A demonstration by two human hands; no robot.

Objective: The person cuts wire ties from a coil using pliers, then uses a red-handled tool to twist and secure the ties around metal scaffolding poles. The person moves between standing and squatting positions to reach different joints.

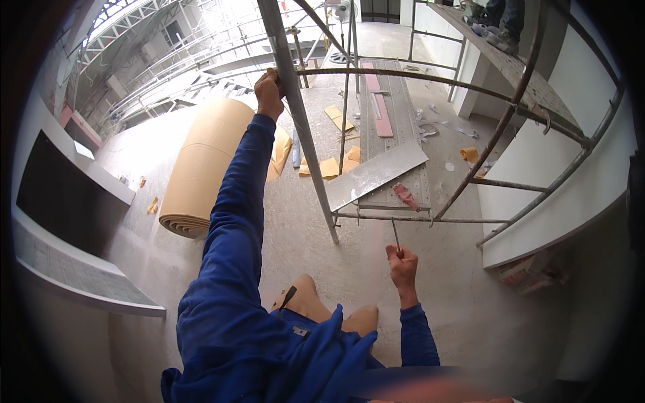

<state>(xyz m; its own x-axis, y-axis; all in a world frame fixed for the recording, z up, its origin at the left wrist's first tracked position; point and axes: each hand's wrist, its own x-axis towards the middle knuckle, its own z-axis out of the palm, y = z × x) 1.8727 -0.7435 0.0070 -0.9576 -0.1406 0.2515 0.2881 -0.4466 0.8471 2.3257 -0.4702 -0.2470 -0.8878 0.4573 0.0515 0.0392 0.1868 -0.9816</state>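
My left arm reaches up and forward, and my left hand (270,101) is closed at the side of a grey metal scaffold pole (295,101). Part of its grip is hidden behind the fingers. Low and to the right, my right hand (403,269) is closed around a thin, dark, rod-like tool (396,232) that points up and away from me. Its lower end is hidden in the fist, so its exact kind does not show. Just beyond its tip runs the lower scaffold crossbar (463,219).
A person's shoes (502,40) stand on a raised plank (517,67) at upper right. Left stands a large tan foam roll (208,144). Inside the scaffold lie a perforated metal platform (410,174), a grey board (376,176) and a crumpled red piece (406,196). Yellow scraps (329,167) litter the floor.
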